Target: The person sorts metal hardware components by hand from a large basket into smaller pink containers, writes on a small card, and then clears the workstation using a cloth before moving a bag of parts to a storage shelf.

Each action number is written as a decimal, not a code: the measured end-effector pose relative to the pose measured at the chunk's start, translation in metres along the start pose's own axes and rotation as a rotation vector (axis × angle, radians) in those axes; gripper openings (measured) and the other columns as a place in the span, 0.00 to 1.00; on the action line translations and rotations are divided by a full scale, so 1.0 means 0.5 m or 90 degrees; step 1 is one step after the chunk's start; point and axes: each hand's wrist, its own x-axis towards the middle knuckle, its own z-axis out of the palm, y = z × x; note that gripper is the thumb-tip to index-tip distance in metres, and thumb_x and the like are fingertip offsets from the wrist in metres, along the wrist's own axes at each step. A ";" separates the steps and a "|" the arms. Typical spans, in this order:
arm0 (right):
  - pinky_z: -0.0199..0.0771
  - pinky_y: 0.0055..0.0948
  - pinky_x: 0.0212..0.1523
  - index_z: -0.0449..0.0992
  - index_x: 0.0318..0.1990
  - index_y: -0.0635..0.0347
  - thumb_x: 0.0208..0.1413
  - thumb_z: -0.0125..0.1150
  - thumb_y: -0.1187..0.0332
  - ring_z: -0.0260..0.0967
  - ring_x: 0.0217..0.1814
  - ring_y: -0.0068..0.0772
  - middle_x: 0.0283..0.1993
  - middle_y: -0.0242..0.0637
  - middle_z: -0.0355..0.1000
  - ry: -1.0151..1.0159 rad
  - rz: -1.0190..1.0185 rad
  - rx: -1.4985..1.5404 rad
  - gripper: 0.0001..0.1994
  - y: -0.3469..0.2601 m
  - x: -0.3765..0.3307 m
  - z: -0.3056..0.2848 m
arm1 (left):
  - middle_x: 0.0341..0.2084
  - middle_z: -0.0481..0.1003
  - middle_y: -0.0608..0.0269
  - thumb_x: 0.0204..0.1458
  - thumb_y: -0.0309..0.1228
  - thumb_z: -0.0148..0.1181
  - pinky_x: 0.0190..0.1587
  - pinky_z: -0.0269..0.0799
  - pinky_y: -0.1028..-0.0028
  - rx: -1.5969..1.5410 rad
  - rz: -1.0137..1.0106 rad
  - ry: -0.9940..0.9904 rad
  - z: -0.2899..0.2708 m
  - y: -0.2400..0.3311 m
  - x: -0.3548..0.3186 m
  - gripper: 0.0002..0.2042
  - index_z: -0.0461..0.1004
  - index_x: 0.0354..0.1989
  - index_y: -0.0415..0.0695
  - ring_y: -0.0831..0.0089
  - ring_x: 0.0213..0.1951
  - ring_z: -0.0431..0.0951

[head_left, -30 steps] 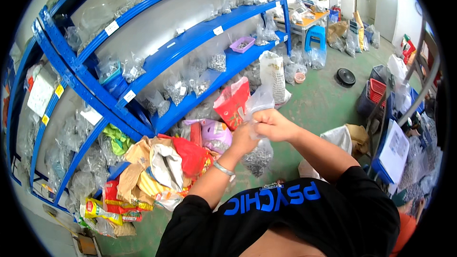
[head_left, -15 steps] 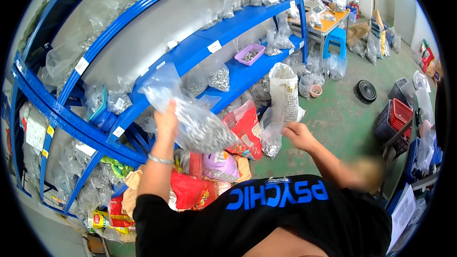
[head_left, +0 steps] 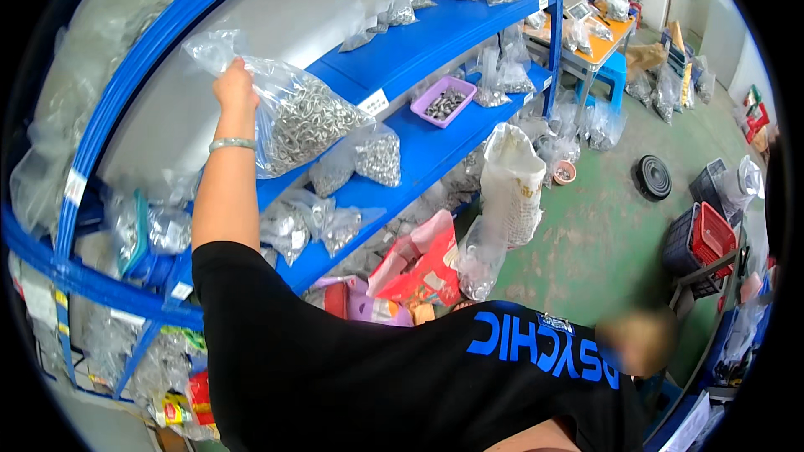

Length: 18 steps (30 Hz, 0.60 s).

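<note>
My left hand (head_left: 236, 88), a bracelet on its wrist, is raised and closed round the gathered neck of a clear plastic bag (head_left: 310, 121). Shiny ring-like metal pieces fill the bag, which tilts to the right in front of the blue shelf (head_left: 368, 67). Close below it, two more bags of metal parts (head_left: 378, 157) stand on the lower blue shelf (head_left: 419, 163). A purple plastic basket (head_left: 443, 102) of small metal pieces sits on that shelf, to the right of the bag. My right hand is out of view.
Below the shelf stand an open red bag (head_left: 419, 264), a white woven sack (head_left: 511, 184) and a clear bag (head_left: 480, 259). A black round coil (head_left: 652, 177) lies on the green floor. Red and dark crates (head_left: 712, 238) stand at the right; an orange-topped table (head_left: 599, 42) stands far back.
My left hand has lifted the bag up and to the left, toward the upper shelf. My right hand, near the clear bag by the sack before, has left the view.
</note>
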 end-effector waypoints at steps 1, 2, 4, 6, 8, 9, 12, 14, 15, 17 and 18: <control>0.60 0.21 0.16 0.66 0.20 0.65 0.46 0.49 0.71 0.61 0.16 0.23 0.17 0.36 0.66 0.037 0.050 -0.020 0.08 -0.017 -0.016 0.016 | 0.22 0.70 0.58 0.46 0.29 0.55 0.24 0.65 0.73 0.010 -0.005 -0.026 0.038 -0.020 0.043 0.12 0.67 0.34 0.31 0.72 0.22 0.69; 0.60 0.21 0.16 0.66 0.20 0.65 0.46 0.49 0.71 0.61 0.16 0.23 0.17 0.36 0.66 0.045 0.055 -0.023 0.08 -0.008 -0.009 0.034 | 0.25 0.71 0.56 0.46 0.30 0.55 0.26 0.67 0.71 0.027 -0.007 -0.047 0.062 -0.041 0.086 0.14 0.67 0.35 0.30 0.70 0.24 0.71; 0.62 0.21 0.19 0.67 0.21 0.66 0.46 0.50 0.71 0.62 0.18 0.22 0.18 0.36 0.67 0.006 0.003 -0.078 0.08 0.017 0.027 0.077 | 0.28 0.72 0.54 0.46 0.31 0.55 0.28 0.67 0.71 0.035 -0.017 0.003 0.120 -0.086 0.207 0.16 0.66 0.36 0.29 0.68 0.26 0.72; 0.63 0.21 0.21 0.68 0.22 0.67 0.46 0.50 0.72 0.63 0.19 0.22 0.19 0.35 0.68 -0.013 0.034 -0.113 0.07 -0.043 0.017 0.130 | 0.31 0.73 0.52 0.46 0.33 0.55 0.30 0.68 0.70 0.045 -0.036 0.050 0.174 -0.137 0.272 0.17 0.66 0.37 0.29 0.66 0.29 0.73; 0.63 0.20 0.21 0.68 0.23 0.67 0.46 0.50 0.73 0.62 0.20 0.21 0.19 0.35 0.68 -0.038 -0.021 -0.156 0.06 -0.088 0.012 0.176 | 0.32 0.73 0.51 0.46 0.34 0.54 0.30 0.69 0.70 0.029 -0.070 0.093 0.201 -0.153 0.306 0.18 0.66 0.37 0.29 0.64 0.30 0.74; 0.63 0.20 0.21 0.68 0.23 0.67 0.46 0.50 0.73 0.62 0.20 0.21 0.19 0.35 0.68 -0.027 -0.013 -0.159 0.06 -0.109 0.001 0.191 | 0.33 0.73 0.50 0.46 0.35 0.54 0.30 0.69 0.70 0.021 -0.089 0.111 0.218 -0.161 0.317 0.19 0.66 0.37 0.29 0.64 0.30 0.74; 0.63 0.20 0.22 0.68 0.23 0.68 0.46 0.50 0.73 0.62 0.20 0.20 0.19 0.35 0.68 -0.034 0.001 -0.164 0.06 -0.140 -0.026 0.210 | 0.34 0.73 0.48 0.47 0.37 0.53 0.30 0.69 0.70 0.020 -0.133 0.152 0.238 -0.222 0.357 0.20 0.66 0.37 0.29 0.63 0.32 0.74; 0.63 0.19 0.22 0.68 0.23 0.68 0.46 0.50 0.74 0.63 0.20 0.20 0.20 0.35 0.68 -0.014 0.018 -0.195 0.06 -0.124 -0.029 0.199 | 0.31 0.72 0.49 0.46 0.39 0.54 0.27 0.68 0.71 0.058 -0.139 0.065 0.230 -0.291 0.410 0.21 0.67 0.35 0.29 0.65 0.29 0.74; 0.63 0.19 0.22 0.68 0.23 0.68 0.46 0.50 0.74 0.63 0.20 0.20 0.20 0.35 0.68 -0.013 0.022 -0.196 0.06 -0.113 -0.025 0.195 | 0.30 0.72 0.50 0.45 0.41 0.55 0.25 0.68 0.72 0.076 -0.140 0.021 0.227 -0.322 0.434 0.21 0.67 0.34 0.29 0.66 0.27 0.73; 0.64 0.20 0.22 0.68 0.24 0.68 0.45 0.50 0.74 0.63 0.21 0.21 0.20 0.35 0.68 -0.008 0.015 -0.214 0.05 -0.130 -0.029 0.206 | 0.28 0.72 0.51 0.44 0.43 0.56 0.22 0.67 0.73 0.108 -0.150 -0.067 0.230 -0.376 0.451 0.23 0.68 0.32 0.29 0.69 0.24 0.72; 0.64 0.20 0.22 0.68 0.24 0.68 0.45 0.50 0.74 0.63 0.21 0.21 0.20 0.35 0.68 -0.005 0.018 -0.220 0.05 -0.138 -0.030 0.212 | 0.28 0.72 0.51 0.44 0.43 0.56 0.22 0.67 0.73 0.109 -0.158 -0.067 0.233 -0.395 0.464 0.23 0.68 0.32 0.29 0.69 0.24 0.72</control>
